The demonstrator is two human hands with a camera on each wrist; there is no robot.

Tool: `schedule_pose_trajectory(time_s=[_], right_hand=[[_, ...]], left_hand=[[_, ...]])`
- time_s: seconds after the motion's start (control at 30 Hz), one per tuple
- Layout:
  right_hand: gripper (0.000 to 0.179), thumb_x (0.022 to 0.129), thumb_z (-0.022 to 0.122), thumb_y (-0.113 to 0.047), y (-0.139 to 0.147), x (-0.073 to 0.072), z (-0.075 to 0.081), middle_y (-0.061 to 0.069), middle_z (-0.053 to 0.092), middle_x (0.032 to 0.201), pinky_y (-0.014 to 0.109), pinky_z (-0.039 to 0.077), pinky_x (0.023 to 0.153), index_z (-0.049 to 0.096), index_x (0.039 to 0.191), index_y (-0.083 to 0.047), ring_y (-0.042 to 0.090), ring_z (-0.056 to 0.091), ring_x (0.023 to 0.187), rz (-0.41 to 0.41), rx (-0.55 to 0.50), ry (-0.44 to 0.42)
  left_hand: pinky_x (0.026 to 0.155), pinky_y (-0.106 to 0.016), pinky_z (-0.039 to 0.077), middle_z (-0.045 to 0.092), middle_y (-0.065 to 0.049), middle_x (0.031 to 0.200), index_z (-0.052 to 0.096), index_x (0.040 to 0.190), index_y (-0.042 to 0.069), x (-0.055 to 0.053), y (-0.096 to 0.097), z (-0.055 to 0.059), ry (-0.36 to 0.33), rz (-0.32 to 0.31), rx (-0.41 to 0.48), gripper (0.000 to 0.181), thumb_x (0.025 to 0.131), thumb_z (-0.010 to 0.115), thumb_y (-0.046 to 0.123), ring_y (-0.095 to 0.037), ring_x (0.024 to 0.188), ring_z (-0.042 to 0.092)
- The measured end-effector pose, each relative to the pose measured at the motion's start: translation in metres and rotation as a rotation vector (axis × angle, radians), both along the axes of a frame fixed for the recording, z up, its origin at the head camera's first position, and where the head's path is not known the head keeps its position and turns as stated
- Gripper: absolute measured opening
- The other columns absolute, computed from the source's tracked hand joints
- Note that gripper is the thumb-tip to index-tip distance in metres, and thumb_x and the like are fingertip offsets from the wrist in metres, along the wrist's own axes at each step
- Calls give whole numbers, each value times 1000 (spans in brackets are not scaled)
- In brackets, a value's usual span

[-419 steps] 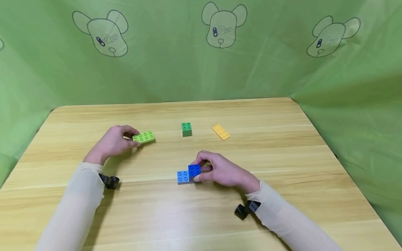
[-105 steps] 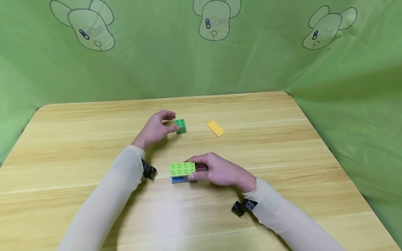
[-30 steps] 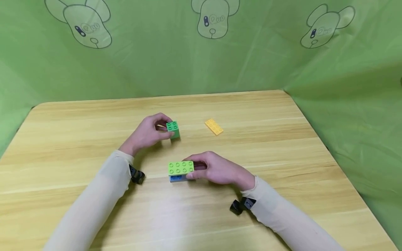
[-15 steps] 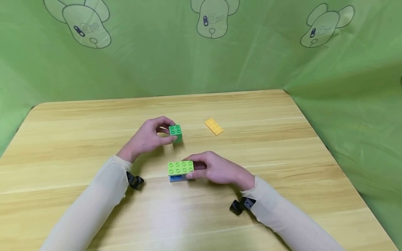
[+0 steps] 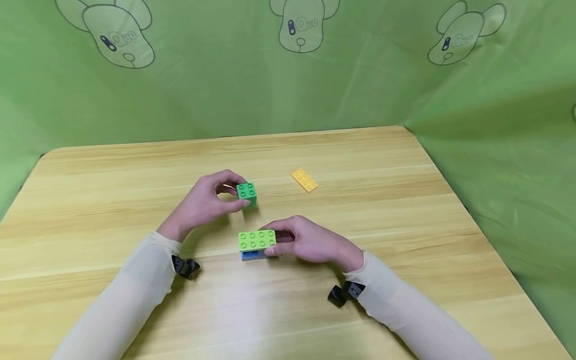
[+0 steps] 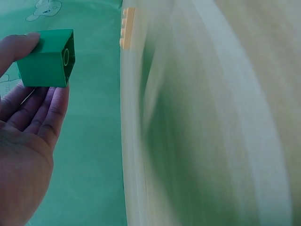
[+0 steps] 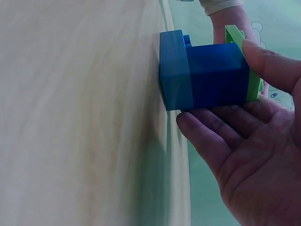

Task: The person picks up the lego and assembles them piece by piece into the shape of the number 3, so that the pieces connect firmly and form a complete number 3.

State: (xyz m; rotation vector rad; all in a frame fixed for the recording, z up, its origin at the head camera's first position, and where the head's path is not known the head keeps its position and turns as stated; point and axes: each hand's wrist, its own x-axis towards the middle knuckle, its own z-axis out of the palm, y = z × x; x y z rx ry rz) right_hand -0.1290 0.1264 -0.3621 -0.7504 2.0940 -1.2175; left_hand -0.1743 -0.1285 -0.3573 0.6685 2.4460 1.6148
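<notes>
My left hand [image 5: 200, 202] pinches a square green toy building brick [image 5: 246, 192] between thumb and fingers; it hangs above the table, studs up. In the left wrist view its hollow underside shows. My right hand [image 5: 315, 242] grips a small stack from its right side. That stack has a light blue block [image 7: 175, 70] at the bottom, a square dark blue brick [image 7: 218, 73] on it, and a long lime plate [image 5: 256, 240] on top. The lime plate reaches out leftward over the light blue block. My right thumb and fingers hide part of the stack's right end.
A thin yellow-orange plate [image 5: 304, 180] with studs lies farther back on the wooden table [image 5: 360, 200], right of the green brick. Green cloth [image 5: 216, 90] with mouse-like drawings hangs behind the table and along its sides.
The lime plate, held by my left hand at first, now sits on the blue stack. My left hand has since picked up the green brick and brought it nearer. My right hand stays at the stack.
</notes>
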Motion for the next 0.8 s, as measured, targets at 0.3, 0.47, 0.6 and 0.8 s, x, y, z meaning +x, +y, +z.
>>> schedule_pose_trajectory(time_s=[0.3,0.47,0.6,0.8], right_hand=[[37,93,70,-21,0,0,-2,-9,69,109,34,50,90,63,129,-13,14,63,99,0,-25,-16],[37,93,70,-21,0,0,-1,-8,69,109,33,51,90,63,129,-12,14,63,99,-3,-24,-28],[37,93,70,-19,-1,0,0,-8,69,108,32,51,90,63,128,-11,14,64,99,-12,-24,-35],[36,92,71,-18,-1,0,-1,-7,69,109,30,52,90,64,127,-9,14,64,101,-15,-19,-44]], left_hand=[[93,-42,51,65,-6,105,66,111,3,6,-3,0,42,0,28,36,81,83,12,-22,94,62],[92,-39,51,66,-4,105,67,110,4,12,-5,1,52,-3,41,35,81,83,12,-21,95,62],[92,-38,51,66,-1,104,67,110,6,17,-2,4,78,-30,55,35,81,83,14,-19,95,63],[91,-36,52,66,1,103,67,110,8,24,0,4,98,-49,69,33,81,83,12,-17,94,63]])
